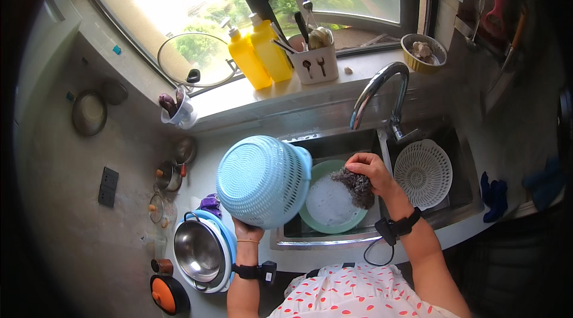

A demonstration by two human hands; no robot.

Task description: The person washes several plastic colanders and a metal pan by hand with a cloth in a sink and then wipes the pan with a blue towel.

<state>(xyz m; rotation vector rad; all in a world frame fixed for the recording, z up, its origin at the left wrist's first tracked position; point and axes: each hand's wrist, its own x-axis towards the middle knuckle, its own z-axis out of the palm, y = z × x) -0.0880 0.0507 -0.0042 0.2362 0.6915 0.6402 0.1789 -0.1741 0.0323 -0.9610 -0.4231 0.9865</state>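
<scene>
My left hand holds a light blue plastic basket from below, tilted with its woven-pattern bottom showing; most of my fingers are hidden by it. A dark grey mesh scouring cloth hangs from my right hand, pinched between thumb and fingers. Under the cloth, in the left sink bowl, stands a pale green basin of foamy water. The chrome faucet arches above the sink. In the right sink bowl lies a white perforated basket.
Left of the sink stand nested bowls with a steel pot and a purple cloth. Yellow pump bottles, a utensil holder and a gold-coloured bowl line the windowsill. Blue gloves lie at the right counter edge.
</scene>
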